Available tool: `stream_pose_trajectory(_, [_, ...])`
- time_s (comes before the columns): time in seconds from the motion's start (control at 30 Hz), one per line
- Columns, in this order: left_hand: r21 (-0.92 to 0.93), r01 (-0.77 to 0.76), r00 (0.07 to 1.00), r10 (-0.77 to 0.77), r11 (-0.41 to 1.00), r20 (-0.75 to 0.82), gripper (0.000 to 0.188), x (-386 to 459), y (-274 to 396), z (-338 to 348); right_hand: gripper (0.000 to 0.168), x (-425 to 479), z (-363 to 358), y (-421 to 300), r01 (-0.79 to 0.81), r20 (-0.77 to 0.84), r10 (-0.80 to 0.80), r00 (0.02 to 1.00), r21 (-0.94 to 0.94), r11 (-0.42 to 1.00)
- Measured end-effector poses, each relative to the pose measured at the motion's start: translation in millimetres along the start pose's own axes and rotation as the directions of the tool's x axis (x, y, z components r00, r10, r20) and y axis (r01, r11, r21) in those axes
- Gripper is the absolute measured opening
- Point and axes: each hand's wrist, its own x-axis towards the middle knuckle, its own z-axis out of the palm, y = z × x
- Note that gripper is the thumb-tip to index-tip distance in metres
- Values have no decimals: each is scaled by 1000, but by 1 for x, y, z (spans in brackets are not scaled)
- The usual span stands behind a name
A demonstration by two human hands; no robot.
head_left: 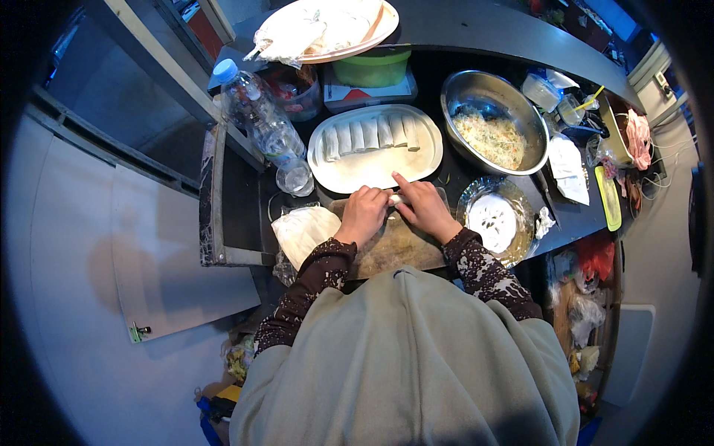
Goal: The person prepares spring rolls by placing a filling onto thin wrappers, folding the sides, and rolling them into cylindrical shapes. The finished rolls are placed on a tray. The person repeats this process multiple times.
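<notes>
Both my hands meet over a wooden board [390, 251], on a small white rolled wrapper [396, 199]. My left hand [365, 214] has its fingers curled at the roll's left end. With the index finger pointing forward, my right hand [425, 209] grips the other end. Just beyond them, an oval white tray [368, 174] holds a row of several white rolls [371, 135]. A steel bowl [544, 131] of shredded filling [491, 139] stands to the right. Nearer, a glass plate [524, 214] carries a white round piece [492, 222]. A stack of pale wrappers [304, 231] lies left of the board.
A large plastic bottle [262, 114] and a clear cup [294, 177] stand left of the tray. Behind it are a green container [372, 69] and a raised plate [385, 25]. A knife [544, 192] and white paper [568, 167] lie right of the bowl.
</notes>
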Motion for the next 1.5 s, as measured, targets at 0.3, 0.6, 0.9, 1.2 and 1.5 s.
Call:
stream_pose_trajectory(0.3, [-724, 514, 856, -329, 461, 399, 31, 4, -1, -22, 80, 11, -32, -9, -690, 559, 453, 695, 697, 197])
stream_pose_trajectory(0.6, [-712, 669, 723, -413, 214, 555, 33, -2, 20, -39, 84, 0, -34, -32, -570, 473, 412, 779, 808, 151])
stream_pose_trajectory(0.9, [-790, 613, 735, -362, -5, 573, 46, -11, 14, -43, 89, 1, -42, -32, -474, 422, 392, 817, 880, 40])
stream_pose_trajectory(1.2, [-859, 505, 731, -487, -85, 478, 53, -12, 27, -41, 86, 20, -38, -45, -437, 400, 485, 777, 899, -41])
stream_pose_trajectory(1.5, [-893, 417, 668, -724, 171, 173, 69, -54, 23, -47, 66, 71, 13, -31, -459, 329, 561, 760, 882, 105])
